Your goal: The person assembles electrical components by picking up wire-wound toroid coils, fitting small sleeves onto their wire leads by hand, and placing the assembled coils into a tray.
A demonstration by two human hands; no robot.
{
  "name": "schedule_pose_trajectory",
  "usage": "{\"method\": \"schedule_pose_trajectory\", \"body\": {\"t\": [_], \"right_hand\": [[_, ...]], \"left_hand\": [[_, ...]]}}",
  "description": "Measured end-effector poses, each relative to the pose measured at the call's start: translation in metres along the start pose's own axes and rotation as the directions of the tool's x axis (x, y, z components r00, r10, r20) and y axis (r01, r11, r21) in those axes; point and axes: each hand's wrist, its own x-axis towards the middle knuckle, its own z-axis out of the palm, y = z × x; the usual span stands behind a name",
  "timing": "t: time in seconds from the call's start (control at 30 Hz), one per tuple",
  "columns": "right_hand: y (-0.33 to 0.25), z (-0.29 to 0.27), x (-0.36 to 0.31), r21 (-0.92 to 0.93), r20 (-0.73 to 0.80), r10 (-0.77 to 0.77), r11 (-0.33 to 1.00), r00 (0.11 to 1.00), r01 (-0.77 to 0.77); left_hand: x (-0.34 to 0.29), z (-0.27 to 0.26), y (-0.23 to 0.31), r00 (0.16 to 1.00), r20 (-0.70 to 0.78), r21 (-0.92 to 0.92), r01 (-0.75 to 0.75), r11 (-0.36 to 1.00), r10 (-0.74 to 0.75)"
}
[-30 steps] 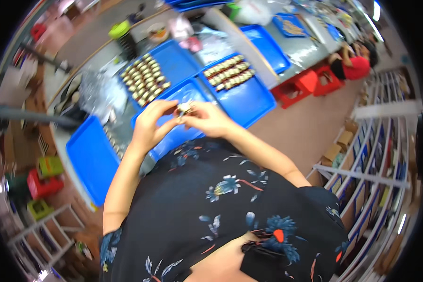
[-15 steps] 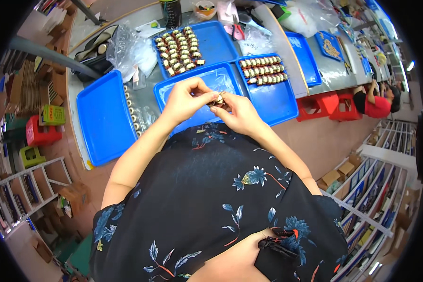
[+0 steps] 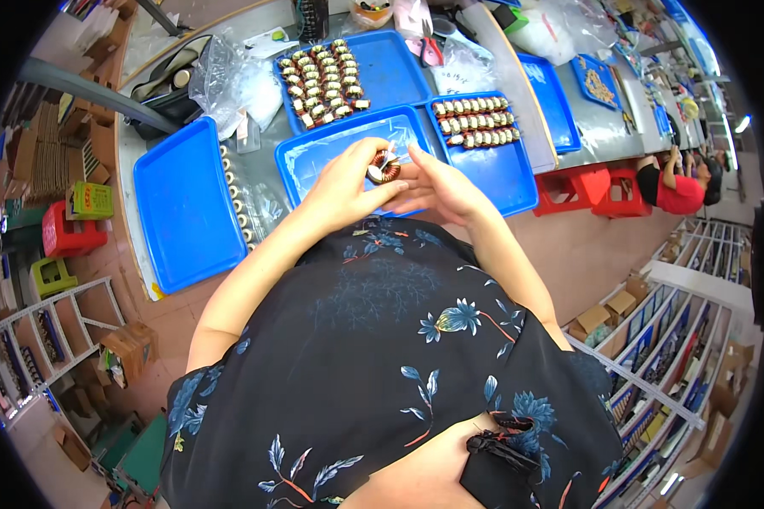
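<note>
A copper-wound ring coil (image 3: 385, 168) with a white piece in its middle is held over the middle blue tray (image 3: 290, 174). The fingers of my left hand (image 3: 345, 185) are closed round its left side. My right hand (image 3: 446, 188) is close by on the right, its thumb and fingers apart, some fingertips near the coil's lower edge. Small clear pieces lie in the middle tray. Finished-looking coils (image 3: 321, 81) stand in rows in the far blue tray (image 3: 399, 69). More coils (image 3: 475, 120) are lined up in the right blue tray (image 3: 494, 174).
A flat blue tray (image 3: 190, 208) lies at the left, beside a row of pale rings (image 3: 234, 192). Clear plastic bags (image 3: 222, 78) and red-handled pliers (image 3: 431, 53) are at the back. Red stools (image 3: 582, 188) stand right of the bench; a person in red (image 3: 681, 195) sits farther off.
My right hand has come off the coil and opened. My left hand keeps the coil, now turned so its ring shows, a little farther left.
</note>
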Motion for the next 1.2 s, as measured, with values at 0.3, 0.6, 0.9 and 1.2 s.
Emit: {"method": "schedule_pose_trajectory", "body": {"t": [0.3,0.6,0.9,1.2], "right_hand": [[0.001,0.001,-0.002,-0.162,-0.135,-0.309,0.944,0.941,0.286],[0.014,0.001,0.004,0.128,-0.059,-0.317,0.938,0.947,0.322],[0.012,0.005,0.004,0.095,-0.025,-0.413,0.906,0.911,0.413],[0.012,0.010,0.001,0.168,-0.048,-0.340,0.924,0.939,0.343]], "left_hand": [[-0.005,0.003,0.008,0.995,-0.010,-0.035,0.099,0.994,-0.099],[-0.003,0.008,0.011,0.991,-0.078,0.069,0.114,0.991,-0.109],[-0.005,0.007,0.017,0.979,-0.123,0.014,0.167,0.986,-0.164],[-0.008,0.005,0.018,0.977,-0.142,0.042,0.164,0.985,-0.157]]}}
